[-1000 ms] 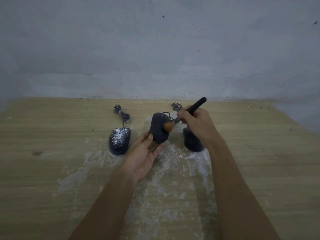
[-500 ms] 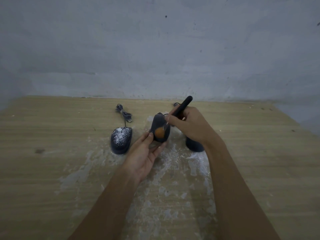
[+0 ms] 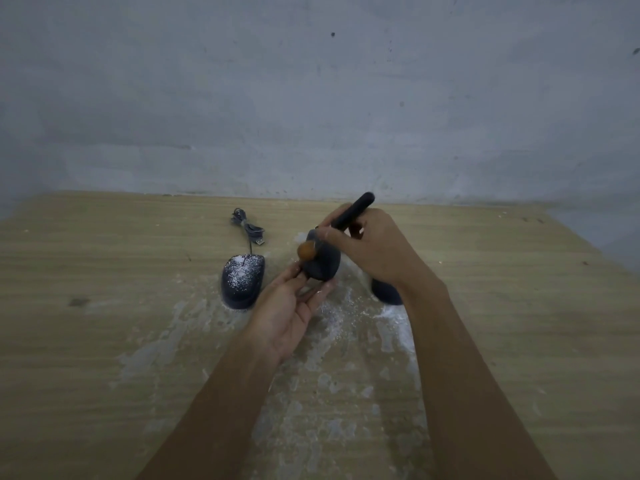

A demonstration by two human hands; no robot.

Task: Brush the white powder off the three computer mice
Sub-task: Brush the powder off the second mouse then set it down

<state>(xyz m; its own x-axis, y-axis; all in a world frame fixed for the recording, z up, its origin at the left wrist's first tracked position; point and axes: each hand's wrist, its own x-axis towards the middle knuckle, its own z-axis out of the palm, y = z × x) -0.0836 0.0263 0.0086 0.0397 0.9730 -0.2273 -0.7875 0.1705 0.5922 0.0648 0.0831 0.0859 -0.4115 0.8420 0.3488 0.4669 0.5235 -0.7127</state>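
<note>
A: Start at the grip. What is each hand doing?

B: The left hand [image 3: 289, 311] has its grip clamped on the middle mouse [image 3: 322, 263], thumb on the near left edge and fingers curled under the tail, so the mouse is tipped up off the table [image 3: 104, 306]. The right hand [image 3: 370, 251] has its grip closed round the black handle of the brush [image 3: 346, 218], pen-fashion.

A: And the bristles?

B: The orange-brown brush head [image 3: 306, 251] sits on the upper left flank of the held mouse, touching it as far as I can tell. The handle slants up and away to the right, so the brush's long axis runs roughly across the mouse's own, which points from the left palm away toward the wall [image 3: 311, 98].

A: How is the job standing?

B: The held mouse looks nearly clean. The left mouse [image 3: 242, 282] lies flat just beside the left hand, its back heavily speckled with white powder [image 3: 240, 273], cable [image 3: 247, 228] trailing behind. The right mouse [image 3: 386, 292] is mostly hidden behind the right wrist; I cannot tell its state. Loose powder streaks the table below the hands.

A: Next move?

B: I judge the dusty left mouse comes next. It lies left of the brush, nearer the left hand, so the left would set down and swap.
</note>
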